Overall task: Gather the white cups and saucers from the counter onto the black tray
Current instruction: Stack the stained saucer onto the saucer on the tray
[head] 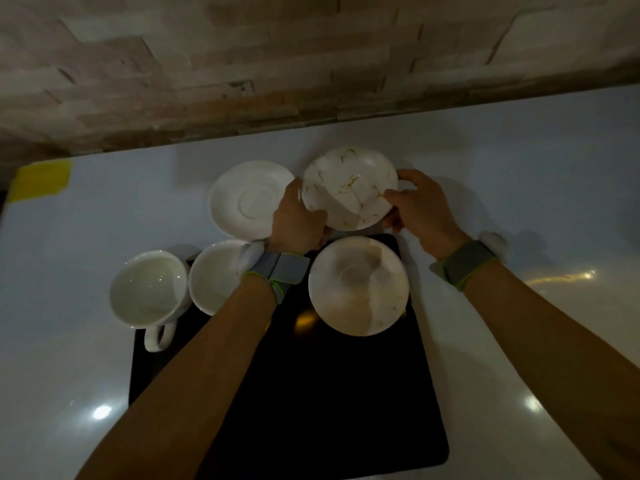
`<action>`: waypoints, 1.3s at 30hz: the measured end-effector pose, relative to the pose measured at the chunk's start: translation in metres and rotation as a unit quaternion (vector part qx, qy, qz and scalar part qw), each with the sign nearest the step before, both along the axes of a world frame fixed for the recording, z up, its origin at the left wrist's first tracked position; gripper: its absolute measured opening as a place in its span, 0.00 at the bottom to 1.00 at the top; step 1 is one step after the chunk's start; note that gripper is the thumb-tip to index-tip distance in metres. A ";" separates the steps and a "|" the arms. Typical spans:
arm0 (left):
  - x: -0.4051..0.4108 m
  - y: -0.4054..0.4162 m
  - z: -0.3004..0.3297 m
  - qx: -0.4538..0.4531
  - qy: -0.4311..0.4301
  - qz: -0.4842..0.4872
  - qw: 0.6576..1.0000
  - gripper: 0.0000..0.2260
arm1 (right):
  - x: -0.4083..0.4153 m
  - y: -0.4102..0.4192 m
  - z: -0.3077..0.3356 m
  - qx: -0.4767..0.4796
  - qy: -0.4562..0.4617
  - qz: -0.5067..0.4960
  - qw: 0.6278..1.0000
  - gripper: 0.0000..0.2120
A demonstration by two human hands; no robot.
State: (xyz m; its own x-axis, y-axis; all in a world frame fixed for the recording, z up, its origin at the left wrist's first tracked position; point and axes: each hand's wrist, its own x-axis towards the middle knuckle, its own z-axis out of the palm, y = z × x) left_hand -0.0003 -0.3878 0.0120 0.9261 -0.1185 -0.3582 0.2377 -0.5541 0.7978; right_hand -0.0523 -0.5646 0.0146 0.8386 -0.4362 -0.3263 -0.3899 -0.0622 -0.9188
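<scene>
Spreading out under your arms, the pale desk (519, 161) runs back to a brick-patterned wall (277, 64), with a yellow patch (41, 180) at its far left corner. On the desk lies the black tray (329, 393), the biggest of the task's things, its long side running toward you.

At the tray's far right corner sits a marbled saucer (358, 285), flat on the tray surface. Just beyond it, at the tray's far edge, you hold a second saucer with gold veining (349, 188), tilted up toward you. Your left hand (298, 220) grips its left rim with the fingers tucked underneath, and your right hand (420, 213) pinches its right rim, thumb on top. Both wrists wear grey bands.

A plain white saucer (247, 199) rests on the desk beside your left hand, off the tray. Nearer you, two white cups stand side by side at the tray's far left corner: the left cup (149, 289), its handle pointing toward you, and the right cup (214, 277), partly hidden by your left wrist. Whether either cup sits fully on the tray you cannot tell.
</scene>
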 end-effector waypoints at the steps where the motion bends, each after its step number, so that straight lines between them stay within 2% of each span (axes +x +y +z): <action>1: -0.003 0.003 0.002 -0.009 -0.006 -0.012 1.000 0.26 | -0.005 0.002 0.003 -0.001 -0.004 -0.001 1.000 0.14; 4: -0.013 0.011 0.007 -0.024 -0.022 -0.033 0.999 0.28 | -0.019 0.008 0.010 -0.002 -0.013 -0.008 1.000 0.15; 10: -0.038 0.024 0.022 -0.094 0.029 -0.030 0.995 0.30 | -0.053 0.021 0.020 0.009 -0.021 -0.014 1.000 0.16; 17: -0.063 0.037 0.020 -0.105 0.063 -0.063 0.990 0.31 | -0.092 0.033 0.016 -0.017 -0.031 -0.020 0.999 0.16; 24: -0.094 0.055 0.010 -0.072 0.034 -0.099 0.992 0.31 | -0.124 0.046 0.000 -0.053 0.003 -0.005 0.999 0.15; 33: -0.108 0.062 -0.002 -0.046 0.025 -0.108 0.993 0.31 | -0.143 0.050 -0.015 -0.112 0.003 0.001 0.994 0.14; 39: -0.115 0.062 -0.007 -0.009 0.024 -0.110 0.994 0.32 | -0.148 0.054 -0.021 -0.091 0.015 -0.012 0.996 0.14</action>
State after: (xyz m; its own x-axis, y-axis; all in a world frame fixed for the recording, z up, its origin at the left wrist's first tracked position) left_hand -0.1151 -0.3259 0.0051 0.8587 -0.3235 -0.3974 0.1503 -0.5824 0.7989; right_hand -0.2002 -0.5109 -0.0061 0.8189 -0.5092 -0.2650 -0.4200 -0.2167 -0.8813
